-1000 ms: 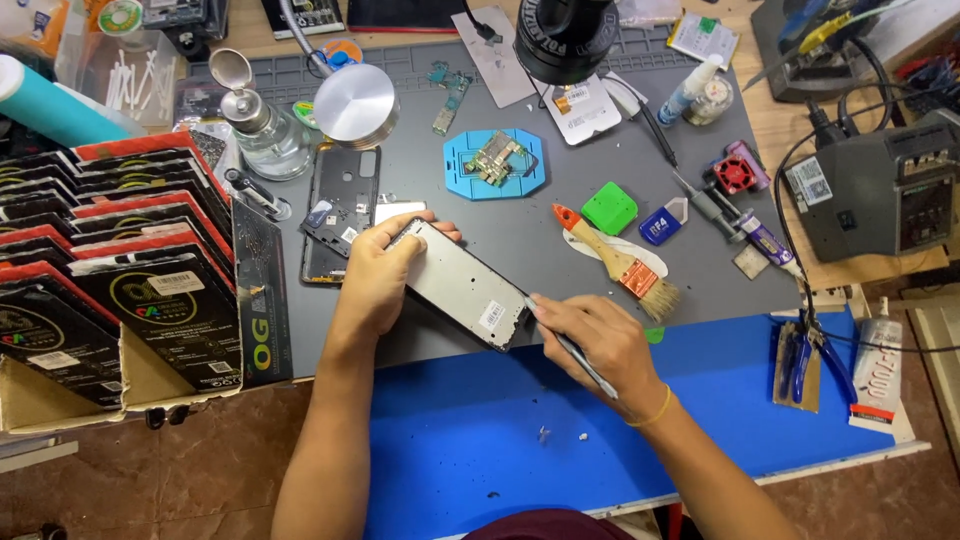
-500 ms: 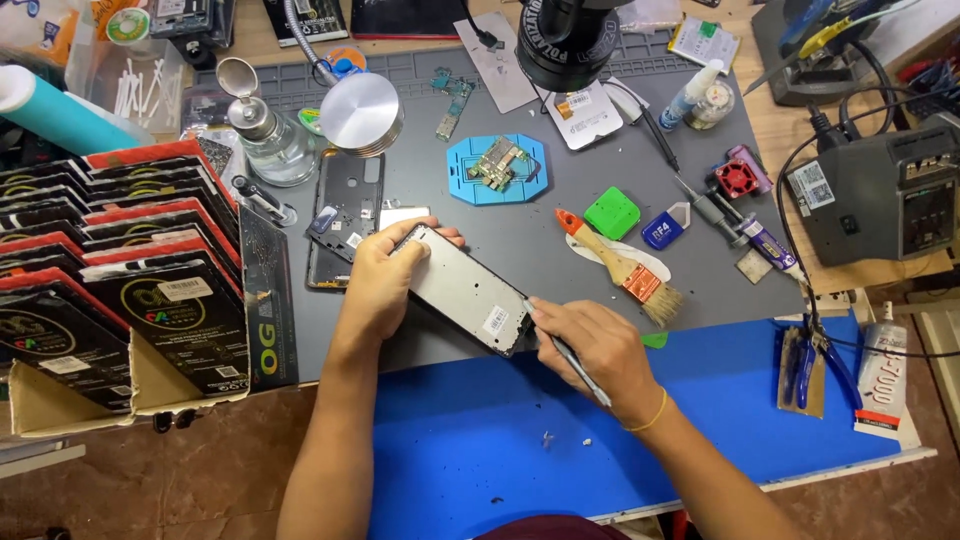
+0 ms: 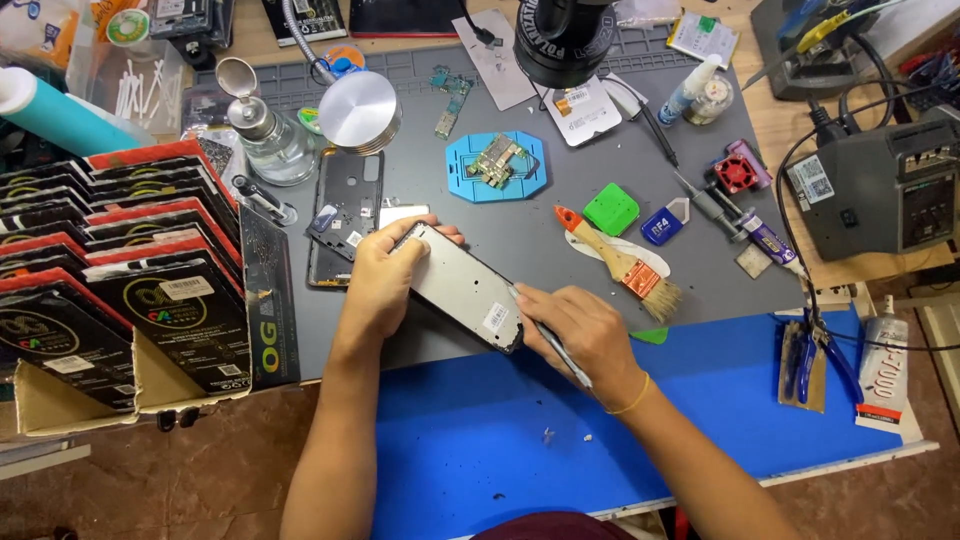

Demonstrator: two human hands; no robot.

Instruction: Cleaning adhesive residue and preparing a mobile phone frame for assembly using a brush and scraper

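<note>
Right hand (image 3: 585, 335) is gripping a thin metal tool (image 3: 553, 341) against the phone frame (image 3: 462, 286), which the left hand (image 3: 385, 280) is clasping, tilted, over the grey mat (image 3: 560, 215); beyond, a paintbrush (image 3: 622, 265) is lying flat

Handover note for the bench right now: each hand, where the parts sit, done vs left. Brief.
Left hand: grips the top end of the dark rectangular phone frame, tilted over the grey work mat.
Right hand: holds a thin metal tool, tip at the frame's lower edge.
Done: the phone is apart; its black back cover lies left of the frame, a green circuit board on the blue holder.
Left: work along the frame edge; nothing reassembled.
</note>
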